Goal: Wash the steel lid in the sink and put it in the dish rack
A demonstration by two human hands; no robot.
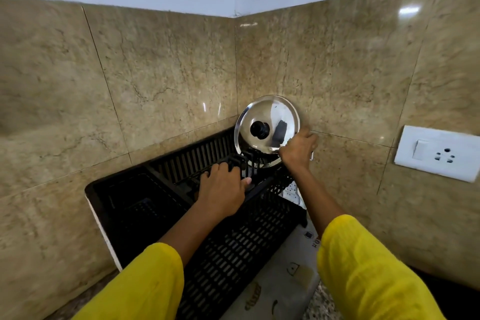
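Observation:
The round steel lid [270,117] with a black knob stands on edge at the far right end of the black plastic dish rack [233,236], leaning toward the tiled corner. My right hand [298,149] grips the lid's lower right rim. My left hand [223,189] rests palm down on the rack's black prongs just left of the lid, fingers curled over them. The lid's bottom edge is hidden behind the prongs and my hands.
Beige marble-look tile walls meet in a corner right behind the rack. A white switch and socket plate [439,153] is on the right wall. A printed mat [280,280] lies on the counter beside the rack. The rack's left compartment [135,202] holds nothing visible.

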